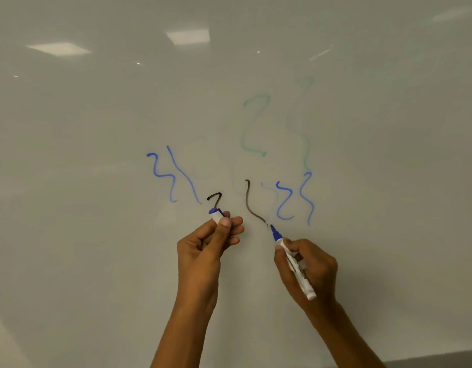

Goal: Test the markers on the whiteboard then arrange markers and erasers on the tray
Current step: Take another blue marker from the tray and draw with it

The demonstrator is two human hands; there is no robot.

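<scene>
1. Surface under test: a glossy white whiteboard point(96, 181) fills the view. It carries blue squiggles at left and right of centre, faint green squiggles above, and two dark strokes near the middle. Ceiling lights reflect in its upper part.

2. Right hand point(308, 269): fingers and thumb are curled round the white-barrelled marker with the blue nib section point(293, 261), clamped on the barrel close behind the blue collar. The marker slants up and to the left, its tip at or just off the lower end of the long dark stroke point(252, 205); actual contact with the board cannot be confirmed. The low, near-tip hold appears chosen for control of the line, as in ordinary writing.

3. Left hand point(211, 240): thumb and curled fingers pinch a short white-and-blue marker cap point(216, 215), held clear of the board just below the short dark hook-shaped stroke point(215, 199). Judged reason: the cap is kept ready beside the work for recapping once the trial mark is made.

4. Task items: the marker is in the right hand at the board; its cap is in the left. No tray and no erasers are in view.

5. Assessment: the testing stage is in hand; arranging on the tray is not yet begun.
</scene>
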